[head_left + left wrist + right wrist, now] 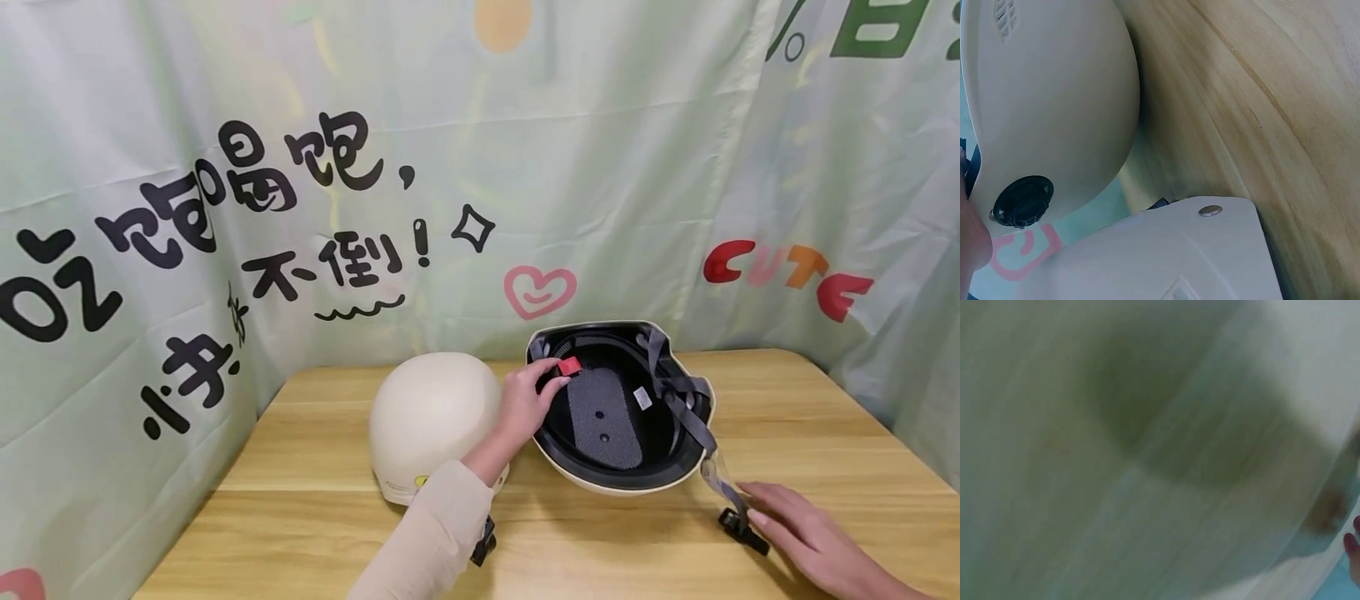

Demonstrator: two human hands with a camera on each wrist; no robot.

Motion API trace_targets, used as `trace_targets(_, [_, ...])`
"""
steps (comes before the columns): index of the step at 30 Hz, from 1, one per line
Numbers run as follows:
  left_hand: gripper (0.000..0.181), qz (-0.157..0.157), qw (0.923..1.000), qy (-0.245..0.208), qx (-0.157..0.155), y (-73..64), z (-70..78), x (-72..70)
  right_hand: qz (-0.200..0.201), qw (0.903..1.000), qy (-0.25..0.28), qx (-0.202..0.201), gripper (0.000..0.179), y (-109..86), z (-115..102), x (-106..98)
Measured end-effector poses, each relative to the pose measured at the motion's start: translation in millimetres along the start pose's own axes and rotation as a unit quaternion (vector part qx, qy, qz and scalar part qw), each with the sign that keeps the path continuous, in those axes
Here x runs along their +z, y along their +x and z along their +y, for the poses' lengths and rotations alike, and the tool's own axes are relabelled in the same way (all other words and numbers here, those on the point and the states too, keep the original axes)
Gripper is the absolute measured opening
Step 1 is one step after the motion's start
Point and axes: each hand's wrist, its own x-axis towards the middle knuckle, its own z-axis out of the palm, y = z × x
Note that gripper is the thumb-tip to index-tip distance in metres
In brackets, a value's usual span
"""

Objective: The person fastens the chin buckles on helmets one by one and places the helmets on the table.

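The helmet (618, 421) is found just to the right of the left grip (523, 407), tilted on the bench (615, 554), with its hollow side turned toward the person. The left grip is narrow: a red tab (570, 367) appears to be pinched between thumb and forefinger, inside the rim. The right grip (813, 537) is relaxed and only slightly wide, with its fingers nearly straight, beside the black buckle (742, 532) on the grey strap (692, 423). Whether the buckle is touched by the thumb cannot be told surely. A second helmet (435, 417) is set dome upward, close to the left of the left grip.

The step in hand is judged to be the handling of the strap and its two ends. For this to be done well, the red tab should be pinched firmly but not pulled hard, since the rounded shell could be rocked. The buckle should be taken by its hard body, and the strap should be laid flat, without twist. The second helmet should not be pushed by the left forearm.
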Motion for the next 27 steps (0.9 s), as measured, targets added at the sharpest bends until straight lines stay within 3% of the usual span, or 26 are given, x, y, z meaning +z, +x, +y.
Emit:
trace_targets(2, [0.025, 0.003, 1.0, 0.002, -0.001, 0.9, 0.1, -0.6, -0.006, 0.9986, -0.046, -0.023, 0.027, -0.2, -0.8, 2.1])
trace_targets(7, [0.025, 0.005, 0.9998, -0.007, -0.017, 2.3, 0.8, -0.9, -0.043, 0.9945, -0.095, -0.003, 0.039, 2.1, -2.3, 4.6])
trace_targets(13, [0.024, -0.001, 0.9991, -0.01, -0.041, 2.8, 3.3, 0.5, -0.045, 0.995, -0.089, 0.006, 0.035, 3.0, -0.7, 7.3])
trace_targets(19, [0.025, -0.005, 0.9995, -0.002, -0.032, 4.8, 7.1, 2.8, 0.006, 0.9976, -0.061, -0.034, 0.032, 3.7, -1.0, 12.6])
trace_targets(27, [0.023, -0.005, 0.9995, -0.012, -0.03, 1.1, 3.8, 2.3, -0.009, 0.9985, -0.044, -0.032, 0.031, 4.2, 2.8, 16.6])
